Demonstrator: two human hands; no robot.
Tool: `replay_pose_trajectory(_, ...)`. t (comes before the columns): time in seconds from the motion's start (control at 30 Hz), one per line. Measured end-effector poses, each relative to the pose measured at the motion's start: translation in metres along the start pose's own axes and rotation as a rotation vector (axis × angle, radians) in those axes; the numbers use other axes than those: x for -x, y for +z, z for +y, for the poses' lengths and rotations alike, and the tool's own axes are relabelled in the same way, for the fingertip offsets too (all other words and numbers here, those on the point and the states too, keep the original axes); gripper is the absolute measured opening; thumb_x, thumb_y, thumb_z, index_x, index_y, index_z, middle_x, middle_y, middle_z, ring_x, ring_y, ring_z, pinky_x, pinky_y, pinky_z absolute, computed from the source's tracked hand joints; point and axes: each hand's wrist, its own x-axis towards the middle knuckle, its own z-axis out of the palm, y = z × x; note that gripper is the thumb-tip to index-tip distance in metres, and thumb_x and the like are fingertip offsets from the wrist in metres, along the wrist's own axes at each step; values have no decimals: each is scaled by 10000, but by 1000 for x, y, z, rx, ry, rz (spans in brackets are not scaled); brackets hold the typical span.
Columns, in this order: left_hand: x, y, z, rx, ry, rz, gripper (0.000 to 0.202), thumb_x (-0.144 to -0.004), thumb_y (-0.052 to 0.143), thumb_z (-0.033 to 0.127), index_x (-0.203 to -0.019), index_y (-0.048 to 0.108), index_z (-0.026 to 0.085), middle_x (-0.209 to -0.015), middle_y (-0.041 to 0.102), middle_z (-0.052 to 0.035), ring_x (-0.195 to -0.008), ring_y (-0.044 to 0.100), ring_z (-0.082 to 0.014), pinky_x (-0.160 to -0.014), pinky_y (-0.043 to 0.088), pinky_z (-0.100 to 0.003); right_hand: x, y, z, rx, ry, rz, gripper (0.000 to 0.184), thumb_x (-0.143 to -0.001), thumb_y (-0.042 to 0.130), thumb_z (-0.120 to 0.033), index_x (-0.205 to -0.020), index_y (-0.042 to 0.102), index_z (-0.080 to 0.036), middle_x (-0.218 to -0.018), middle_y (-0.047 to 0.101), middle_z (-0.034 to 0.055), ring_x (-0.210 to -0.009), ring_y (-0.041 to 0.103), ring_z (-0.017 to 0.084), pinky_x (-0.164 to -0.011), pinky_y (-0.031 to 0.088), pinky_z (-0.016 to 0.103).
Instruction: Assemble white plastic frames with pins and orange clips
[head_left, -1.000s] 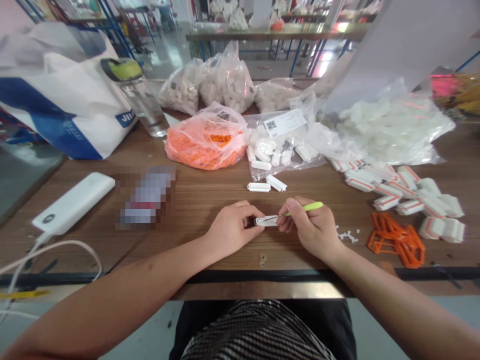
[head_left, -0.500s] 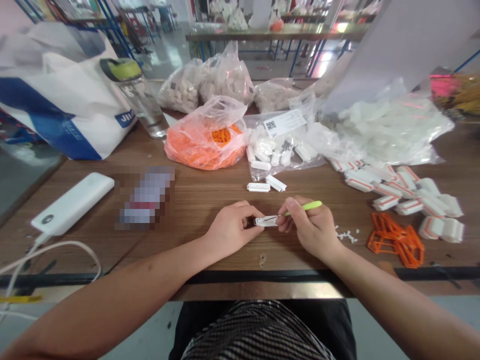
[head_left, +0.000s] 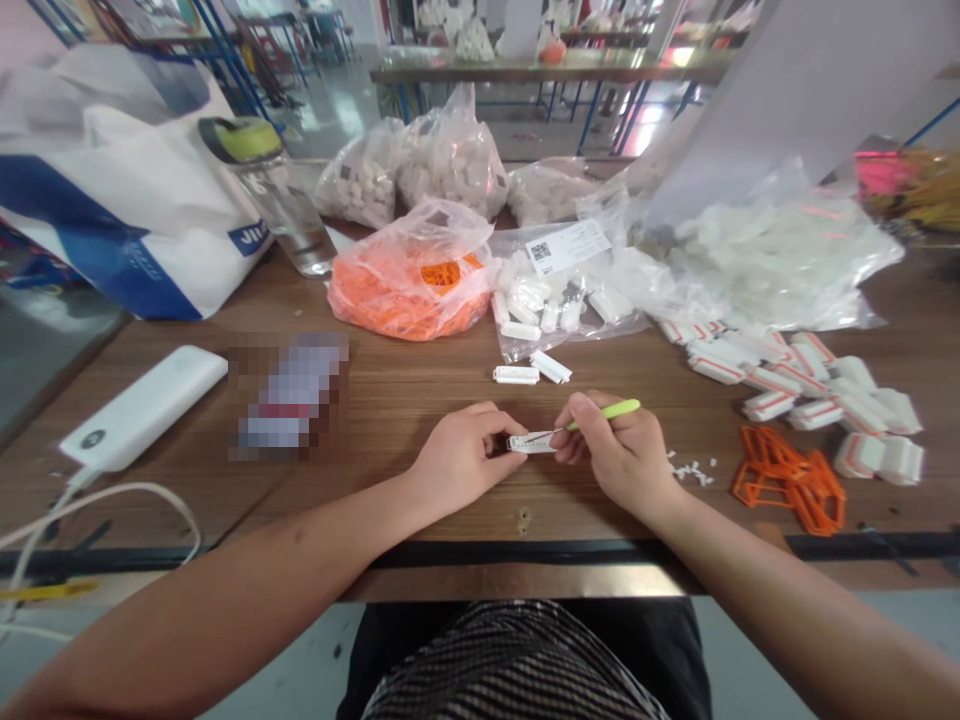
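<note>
At the bench's left edge a white cable [head_left: 112,497] runs out of view, so its far end cannot be seen, and the power bank [head_left: 142,408] it joins lies slantwise near that edge. Just right of it a blurred patch [head_left: 289,397] hides whatever lies there. In the back row, the orange bag [head_left: 409,275] and the clear bag [head_left: 562,290] show their contents only dimly through the plastic, and at the bench's right edge the striped white pieces [head_left: 780,375] are too small to make out in detail. Near the middle of the front edge, the left hand [head_left: 461,462] has its grip closed around the left end of the part [head_left: 531,442], with the fingers curled so that this end is covered. The part is a small white oblong block, lying flat and lengthwise just above the bench, with a row of fine marks along its top face that cannot be read. The right hand [head_left: 626,455] pinches the pick [head_left: 600,413], its grip tight about the green handle; the thin metal tip slants down to the part's top, though whether it touches is hard to tell. Farther right, orange frames [head_left: 791,490] lie heaped near the front right corner. Against a second ago, hands, part and pick keep the same places and poses; only the view has drifted slightly.
</note>
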Motion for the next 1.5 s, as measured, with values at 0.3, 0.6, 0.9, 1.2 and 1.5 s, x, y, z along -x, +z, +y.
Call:
replay_pose_trajectory(0.3,1,0,2,-33,8,-6,123,-780,677,188,-900,698,194,-749,578,15,-595,500,-101,-593,430,-247,-2,-2,0,-45,50,27,399,-923,486,-471,-687,604,-172,-548,652,25,-420,600,106,-400,483,213)
replay_pose_trajectory(0.6,0,0,2,-40,13,3,120,-775,669,181,-892,693,192,-749,585,14,-591,502,-100,-582,430,-242,-2,-1,0,-49,37,43,403,-912,491,-489,-695,609,-171,-555,662,32,-434,612,115,-409,501,225)
replay_pose_trajectory(0.9,0,1,0,-41,15,9,125,-780,674,193,-903,699,203,-744,581,17,-595,504,-101,-581,425,-242,-3,0,4,-56,24,28,401,-921,482,-482,-699,614,-176,-556,653,25,-432,604,108,-410,493,223)
replay_pose_trajectory(1.2,0,-1,3,-38,13,1,132,-777,681,184,-906,705,201,-756,589,14,-594,499,-100,-584,419,-246,-4,1,2,-30,23,16,407,-922,480,-486,-697,607,-172,-554,653,22,-424,605,103,-403,485,209)
replay_pose_trajectory(1.5,0,1,0,-26,23,3,126,-790,672,206,-911,706,210,-747,588,12,-595,499,-103,-579,421,-242,-4,0,3,-29,25,11,416,-918,480,-498,-687,606,-176,-549,651,21,-423,604,102,-404,487,208)
